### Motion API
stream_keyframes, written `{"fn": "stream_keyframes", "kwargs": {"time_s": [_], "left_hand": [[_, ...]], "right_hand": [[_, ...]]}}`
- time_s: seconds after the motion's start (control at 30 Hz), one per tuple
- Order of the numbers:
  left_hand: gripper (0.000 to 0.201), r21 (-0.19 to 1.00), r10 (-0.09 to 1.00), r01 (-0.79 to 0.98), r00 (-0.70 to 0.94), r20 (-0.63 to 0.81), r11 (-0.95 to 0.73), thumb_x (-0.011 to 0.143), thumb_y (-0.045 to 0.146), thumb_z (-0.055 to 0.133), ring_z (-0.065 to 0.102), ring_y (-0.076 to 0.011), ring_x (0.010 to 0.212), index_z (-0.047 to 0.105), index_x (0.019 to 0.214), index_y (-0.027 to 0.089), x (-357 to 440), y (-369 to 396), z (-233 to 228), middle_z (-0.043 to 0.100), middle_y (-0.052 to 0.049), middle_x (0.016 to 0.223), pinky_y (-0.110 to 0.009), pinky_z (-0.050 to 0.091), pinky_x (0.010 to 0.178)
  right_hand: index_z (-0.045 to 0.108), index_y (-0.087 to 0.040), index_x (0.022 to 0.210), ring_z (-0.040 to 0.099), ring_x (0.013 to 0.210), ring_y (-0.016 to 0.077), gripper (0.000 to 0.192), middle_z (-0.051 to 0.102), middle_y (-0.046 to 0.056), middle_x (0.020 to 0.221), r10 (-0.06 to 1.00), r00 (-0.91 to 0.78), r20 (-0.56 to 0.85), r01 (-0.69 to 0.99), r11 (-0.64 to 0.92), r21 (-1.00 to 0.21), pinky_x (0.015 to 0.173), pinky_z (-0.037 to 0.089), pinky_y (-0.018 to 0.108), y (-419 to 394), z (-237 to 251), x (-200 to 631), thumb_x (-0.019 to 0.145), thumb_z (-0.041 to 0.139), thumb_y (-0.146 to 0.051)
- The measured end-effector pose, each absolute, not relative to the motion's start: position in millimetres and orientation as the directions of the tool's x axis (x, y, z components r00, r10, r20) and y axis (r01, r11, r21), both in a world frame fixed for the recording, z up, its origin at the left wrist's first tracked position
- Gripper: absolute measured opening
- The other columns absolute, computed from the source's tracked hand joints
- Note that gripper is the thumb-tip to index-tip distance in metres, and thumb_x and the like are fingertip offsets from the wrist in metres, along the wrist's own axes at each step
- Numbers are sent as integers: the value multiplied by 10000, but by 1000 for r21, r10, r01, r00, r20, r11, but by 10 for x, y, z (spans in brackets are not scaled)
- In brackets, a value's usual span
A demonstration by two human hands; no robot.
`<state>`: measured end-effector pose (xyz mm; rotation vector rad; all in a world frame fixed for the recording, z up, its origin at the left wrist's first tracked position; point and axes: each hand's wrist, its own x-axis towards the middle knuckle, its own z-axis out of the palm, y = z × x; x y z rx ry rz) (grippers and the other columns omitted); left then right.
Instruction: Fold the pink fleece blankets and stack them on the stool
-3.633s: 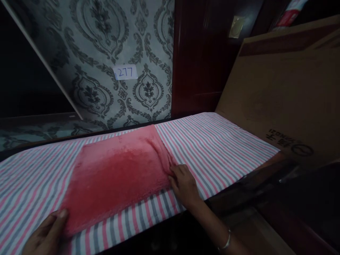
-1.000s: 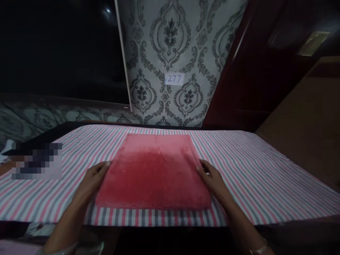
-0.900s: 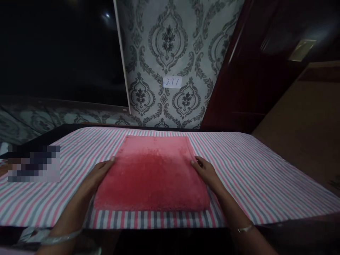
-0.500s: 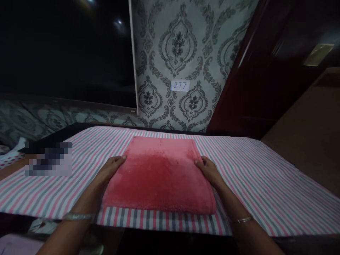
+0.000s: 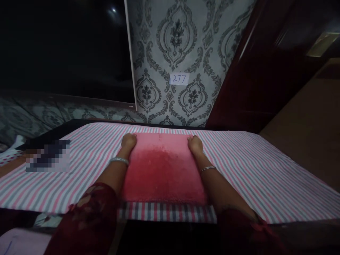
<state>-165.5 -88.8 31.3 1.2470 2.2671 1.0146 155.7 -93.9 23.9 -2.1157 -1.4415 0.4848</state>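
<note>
A folded pink-red plush cloth (image 5: pixel 164 170) lies flat near the front of a table spread with a striped cloth (image 5: pixel 252 170). Its pile looks darker in the middle and paler toward the far edge. At its far left corner, my left hand (image 5: pixel 129 142) has its fingers curled round the edge. My right hand (image 5: pixel 196 145) grips the far right corner in the same way, thumb on the inner side. Both forearms run along the sides of the plush cloth, each wrist with a bangle.
Behind the table is a patterned wall with a paper label (image 5: pixel 179 78) reading 277. A large dark screen (image 5: pixel 63 49) stands at the left, a glossy dark red panel (image 5: pixel 239 81) at the right. A pixelated patch (image 5: pixel 49 156) covers something on the table's left.
Both hands have slid from the middle of the plush cloth's sides to its far corners, and the arms reach further forward. The view has tilted slightly down.
</note>
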Motion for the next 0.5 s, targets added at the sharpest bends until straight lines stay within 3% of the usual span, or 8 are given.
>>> {"fn": "stream_keyframes", "kwargs": {"time_s": [0.2,0.37,0.5], "left_hand": [[398,679,816,619,-576,51,394,944,326,457,584,-377,1212,657,1141,44,-1677,-992,76,637,-303,1236,-432,447,943],[354,690,836,620,-547,41,373,915,323,501,600,-374,1188,680,1064,56,-1723,-973,133,650,-300,1218,-410,459,911],[350,733,841,585,-539,32,347,853,390,586,608,-424,1168,691,970,78,-1768,-949,206,670,-316,1154,-452,472,885]], "right_hand": [[566,-90,1264,626,1157,313,371,663,232,1204,913,407,36,732,-303,-610,938,459,382,-1072,6,1607,1018,375,-292],[567,-90,1270,619,1172,312,379,657,235,1213,926,374,44,732,-266,-627,955,450,384,-1058,42,1621,1009,401,-309],[476,-87,1398,594,1220,308,495,593,244,1331,939,340,48,729,-231,-645,983,437,374,-1017,81,1681,988,455,-363]]}}
